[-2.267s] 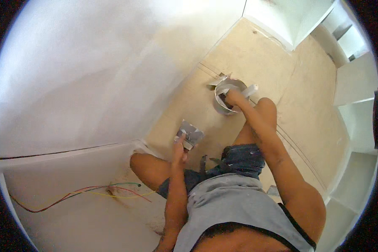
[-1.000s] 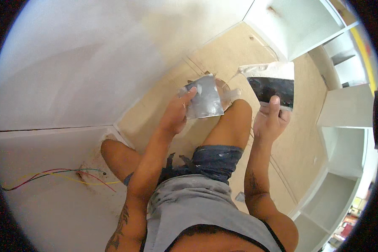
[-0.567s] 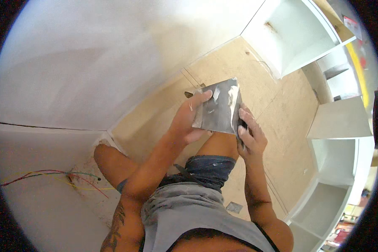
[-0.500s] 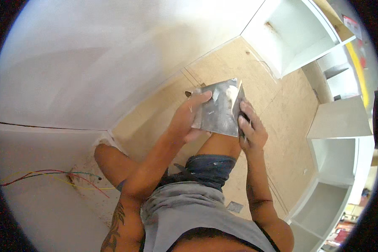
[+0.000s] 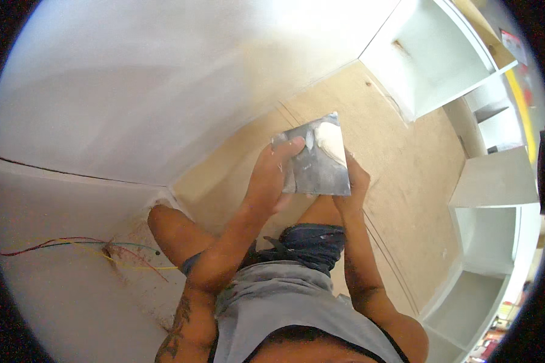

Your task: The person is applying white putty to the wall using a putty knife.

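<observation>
A square grey metal putty plate (image 5: 321,175), smeared with white, is held up in front of my lap. Thick cream-white putty (image 5: 331,140) lies along its upper right side. My left hand (image 5: 271,172) grips the left edge, thumb on top and the other fingers underneath. At the right edge, my right hand (image 5: 358,178) is partly behind the plate, its fingers hidden. The thin, dark-sided scraper seen in that hand in the earlier head view is now out of sight behind the plate.
A smooth white wall panel (image 5: 133,109) rises at left and ahead. Loose coloured wires (image 5: 79,241) stick out at lower left. White open cabinet boxes (image 5: 487,233) line the right side, with another (image 5: 442,54) at far right. Tan board flooring (image 5: 406,199) spreads between.
My right hand has turned and gone behind the plate, taking the scraper out of view. The putty now lies broad and exposed on the plate's upper right. My left hand keeps its grip.
</observation>
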`<state>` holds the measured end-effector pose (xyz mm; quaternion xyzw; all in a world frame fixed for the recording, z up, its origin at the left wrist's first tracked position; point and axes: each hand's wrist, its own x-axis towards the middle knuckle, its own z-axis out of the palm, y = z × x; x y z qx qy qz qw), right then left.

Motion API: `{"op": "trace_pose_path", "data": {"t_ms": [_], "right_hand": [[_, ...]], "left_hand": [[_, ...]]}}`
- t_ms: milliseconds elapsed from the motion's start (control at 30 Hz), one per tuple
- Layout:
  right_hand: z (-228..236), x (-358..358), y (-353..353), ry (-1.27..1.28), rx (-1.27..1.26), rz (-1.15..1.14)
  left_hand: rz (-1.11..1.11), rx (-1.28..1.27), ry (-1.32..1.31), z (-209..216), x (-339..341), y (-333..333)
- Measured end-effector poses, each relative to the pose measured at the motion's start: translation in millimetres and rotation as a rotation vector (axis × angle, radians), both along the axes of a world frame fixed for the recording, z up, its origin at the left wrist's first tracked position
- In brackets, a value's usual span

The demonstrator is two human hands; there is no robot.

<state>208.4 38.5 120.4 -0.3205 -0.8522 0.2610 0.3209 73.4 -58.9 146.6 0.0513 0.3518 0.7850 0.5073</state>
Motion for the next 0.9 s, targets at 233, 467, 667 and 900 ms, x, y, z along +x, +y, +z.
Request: {"op": "trace_pose_path", "data": {"t_ms": [233, 467, 667, 900], "right_hand": [[-3, -9, -18, 0.494, 0.039, 0.163], [9, -11, -41, 0.324, -0.033, 0.036], [11, -23, -38, -0.143, 0.098, 0.029], [-14, -18, -23, 0.828, -1.417, -0.091]], "left_hand": [[0.013, 0.064, -0.145, 6, -8, -24], [0.119, -0.057, -0.021, 11, -11, -48], [0.144, -0.161, 0.236, 4, -7, -68], [0.208, 0.107, -0.169, -8, -8, -80]]}}
